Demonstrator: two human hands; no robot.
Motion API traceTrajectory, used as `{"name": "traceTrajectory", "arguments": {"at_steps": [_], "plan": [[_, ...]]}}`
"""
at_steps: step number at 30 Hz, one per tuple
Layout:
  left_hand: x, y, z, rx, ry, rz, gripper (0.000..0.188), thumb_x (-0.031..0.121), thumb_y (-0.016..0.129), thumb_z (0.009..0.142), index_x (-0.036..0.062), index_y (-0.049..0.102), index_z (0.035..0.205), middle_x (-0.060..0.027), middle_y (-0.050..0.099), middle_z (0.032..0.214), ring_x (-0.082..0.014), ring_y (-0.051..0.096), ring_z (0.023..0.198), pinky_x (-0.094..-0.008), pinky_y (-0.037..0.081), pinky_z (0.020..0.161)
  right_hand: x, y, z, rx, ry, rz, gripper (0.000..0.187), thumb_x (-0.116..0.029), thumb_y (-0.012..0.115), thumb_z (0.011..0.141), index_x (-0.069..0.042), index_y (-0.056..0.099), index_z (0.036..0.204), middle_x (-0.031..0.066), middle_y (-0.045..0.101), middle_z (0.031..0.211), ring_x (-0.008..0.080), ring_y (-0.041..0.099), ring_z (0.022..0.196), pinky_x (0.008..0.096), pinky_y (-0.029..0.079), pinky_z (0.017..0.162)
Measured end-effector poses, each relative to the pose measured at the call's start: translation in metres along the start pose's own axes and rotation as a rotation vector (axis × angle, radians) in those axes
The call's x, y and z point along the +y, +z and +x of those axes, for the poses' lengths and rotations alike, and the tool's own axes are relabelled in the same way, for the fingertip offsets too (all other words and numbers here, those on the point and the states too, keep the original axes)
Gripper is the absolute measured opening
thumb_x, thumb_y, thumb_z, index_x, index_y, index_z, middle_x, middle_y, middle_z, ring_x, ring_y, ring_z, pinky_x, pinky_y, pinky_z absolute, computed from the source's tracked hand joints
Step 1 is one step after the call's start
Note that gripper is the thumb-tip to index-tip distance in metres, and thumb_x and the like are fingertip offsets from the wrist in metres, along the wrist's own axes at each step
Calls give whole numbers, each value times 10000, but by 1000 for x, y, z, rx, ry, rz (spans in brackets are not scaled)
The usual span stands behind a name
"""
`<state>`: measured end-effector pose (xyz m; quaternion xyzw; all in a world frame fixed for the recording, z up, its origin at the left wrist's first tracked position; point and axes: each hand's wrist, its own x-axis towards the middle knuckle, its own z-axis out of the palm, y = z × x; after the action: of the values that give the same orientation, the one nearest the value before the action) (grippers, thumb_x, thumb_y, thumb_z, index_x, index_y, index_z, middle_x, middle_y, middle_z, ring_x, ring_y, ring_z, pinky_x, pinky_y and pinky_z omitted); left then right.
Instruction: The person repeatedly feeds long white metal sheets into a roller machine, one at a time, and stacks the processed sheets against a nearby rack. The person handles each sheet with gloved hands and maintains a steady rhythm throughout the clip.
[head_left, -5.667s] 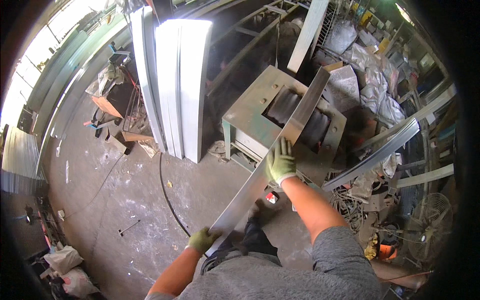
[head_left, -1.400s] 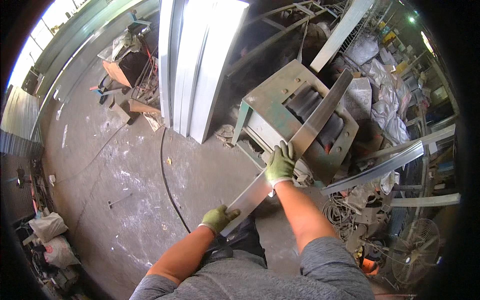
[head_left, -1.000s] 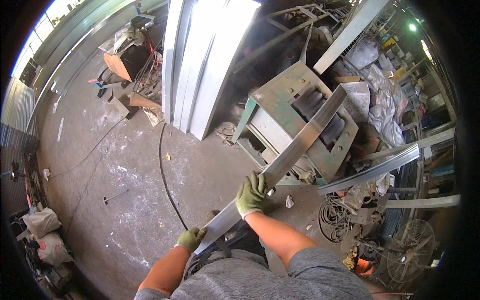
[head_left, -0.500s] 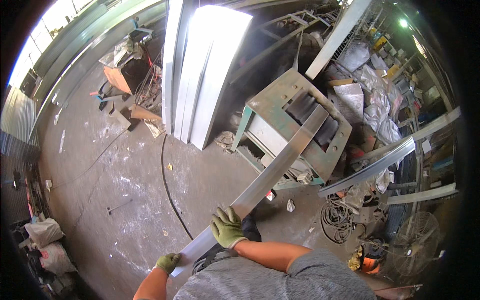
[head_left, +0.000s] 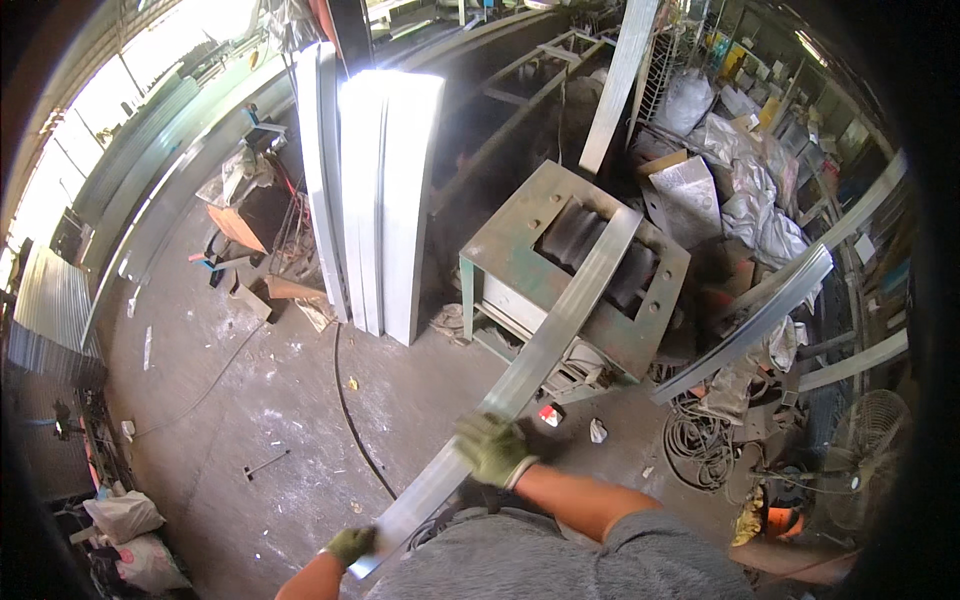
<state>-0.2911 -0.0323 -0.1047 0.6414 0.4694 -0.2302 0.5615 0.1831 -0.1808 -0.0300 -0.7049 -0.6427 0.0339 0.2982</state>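
Bar (head_left: 545, 345) runs slantwise from the machine (head_left: 505, 230) back toward the person; far end overlies the machine's dark rollers (head_left: 574, 236), contact unclear. Left hand (head_left: 352, 543), gloved, at the bar end farthest from the machine: fingers clamped on the bar's edge, their tips hidden. Right hand (head_left: 493, 450), gloved, lies across the bar between left hand and machine; blurred, can't tell if fingers are together or apart. White panels (head_left: 390, 210) stand upright left of machine. Red-and-white box (head_left: 551, 414) on floor just in front of machine. Cable coil (head_left: 697, 445) and fan (head_left: 866, 440) to machine's near right, fan farther off. Hose (head_left: 350, 405) on floor, machine's near left.
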Motion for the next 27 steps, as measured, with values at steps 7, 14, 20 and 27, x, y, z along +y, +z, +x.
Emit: {"name": "traceTrajectory", "arguments": {"at_steps": [7,14,20,27], "plan": [[232,26,56,-325,315,-375,840,767,614,1007,-12,664,1318,-112,785,1051,-211,734,852,-397,602,774,161,-114,93,-1,184,-312,551,-433,552,1092,-114,758,694,164,725,701,382,722,776,535,493,899],[273,39,31,-17,435,424,690,375,717,998,71,497,1577,-224,771,1199,-393,758,1100,-487,604,931,164,-113,108,-66,139,-381,630,-475,469,1110,-116,798,710,159,756,726,375,739,758,515,499,863],[189,46,-1,-33,323,358,573,235,681,984,118,575,1536,-250,768,1223,-414,761,1121,-482,595,934,96,-54,80,-12,39,-342,557,-415,558,1066,-139,735,615,100,710,624,342,686,619,515,499,791],[73,39,-22,-54,344,240,523,273,747,991,134,652,1486,-153,792,1267,-263,753,1147,-396,568,1003,3,-3,50,-73,84,-196,553,-410,564,1067,-159,736,605,92,724,643,331,705,654,518,496,775]]}}
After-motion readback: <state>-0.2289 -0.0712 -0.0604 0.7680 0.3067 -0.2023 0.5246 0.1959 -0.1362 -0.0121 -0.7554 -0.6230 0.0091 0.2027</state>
